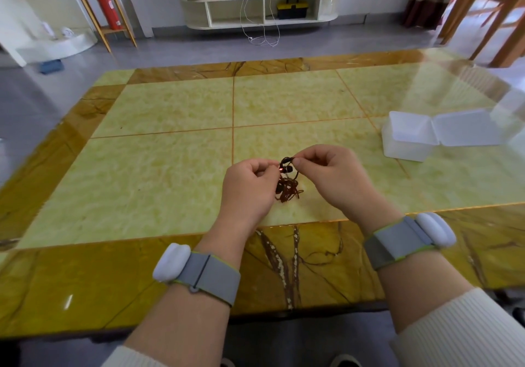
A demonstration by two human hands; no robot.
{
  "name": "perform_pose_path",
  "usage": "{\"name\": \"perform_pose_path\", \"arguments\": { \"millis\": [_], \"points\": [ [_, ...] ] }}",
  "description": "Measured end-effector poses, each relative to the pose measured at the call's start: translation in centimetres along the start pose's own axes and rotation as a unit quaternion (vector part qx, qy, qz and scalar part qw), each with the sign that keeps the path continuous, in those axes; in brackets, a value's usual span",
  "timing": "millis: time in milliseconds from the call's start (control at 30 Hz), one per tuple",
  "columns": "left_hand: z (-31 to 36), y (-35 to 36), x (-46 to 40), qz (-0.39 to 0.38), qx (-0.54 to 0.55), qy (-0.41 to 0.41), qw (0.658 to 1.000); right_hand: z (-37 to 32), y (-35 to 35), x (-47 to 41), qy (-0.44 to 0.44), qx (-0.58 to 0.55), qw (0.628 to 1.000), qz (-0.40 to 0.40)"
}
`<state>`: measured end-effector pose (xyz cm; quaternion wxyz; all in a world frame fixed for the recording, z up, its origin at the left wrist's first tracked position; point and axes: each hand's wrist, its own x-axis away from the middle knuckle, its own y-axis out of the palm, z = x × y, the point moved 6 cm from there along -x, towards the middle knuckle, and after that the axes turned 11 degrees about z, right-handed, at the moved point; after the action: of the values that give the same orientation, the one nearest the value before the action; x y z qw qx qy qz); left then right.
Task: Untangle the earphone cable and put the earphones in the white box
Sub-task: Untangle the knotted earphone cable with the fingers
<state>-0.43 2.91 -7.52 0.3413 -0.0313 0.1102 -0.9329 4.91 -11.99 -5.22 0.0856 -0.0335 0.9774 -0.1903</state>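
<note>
Both hands, left and right, pinch the earphones; an earbud lies crosswise, tangled cable hanging down, box open

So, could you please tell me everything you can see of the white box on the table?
The white translucent plastic box stands on the yellow-green marble-patterned table, to the right of and beyond the person's right hand. It looks like thin, frosted plastic, squarish with rounded corners. It is open: the hinged lid is folded back and lies flat on the table to the box's right, still joined along one edge. Nothing can be seen inside it, and neither hand touches it.
</note>
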Motion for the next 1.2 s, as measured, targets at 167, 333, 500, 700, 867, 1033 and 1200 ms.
{"name": "perform_pose_path", "arguments": {
  "millis": [167, 333, 500, 700, 867, 1033, 1200],
  "points": [
    [0.3, 0.5, 0.6, -0.044, 0.01, -0.014, 0.999, -0.1, -0.3, 0.1, 0.03, -0.026, 0.999, -0.013],
    [0.3, 0.1, 0.4, -0.018, -0.03, 0.006, 0.999, 0.2, -0.4, 0.0, 0.046, -0.015, 0.999, -0.022],
    [-0.3, -0.5, 0.1, 0.011, 0.007, -0.082, 0.997, 0.7, -1.0, -0.3, 0.089, -0.054, 0.995, 0.009],
    [-0.7, -0.5, 0.1, 0.006, 0.028, -0.125, 0.992, 1.0, -1.2, -0.5, 0.123, -0.13, 0.984, 0.024],
    [-0.9, -0.4, 0.2, -0.006, -0.009, -0.146, 0.989, 0.7, -1.1, -0.4, 0.113, -0.133, 0.984, 0.015],
    [-0.7, -0.4, 0.3, -0.024, -0.1, -0.08, 0.991, 0.5, -1.1, -0.3, 0.11, -0.136, 0.984, 0.01],
    [1.6, 0.6, 1.1, -0.084, -0.107, 0.115, 0.984, 0.4, -0.9, -0.3, 0.104, -0.147, 0.984, 0.003]
  ]
}}
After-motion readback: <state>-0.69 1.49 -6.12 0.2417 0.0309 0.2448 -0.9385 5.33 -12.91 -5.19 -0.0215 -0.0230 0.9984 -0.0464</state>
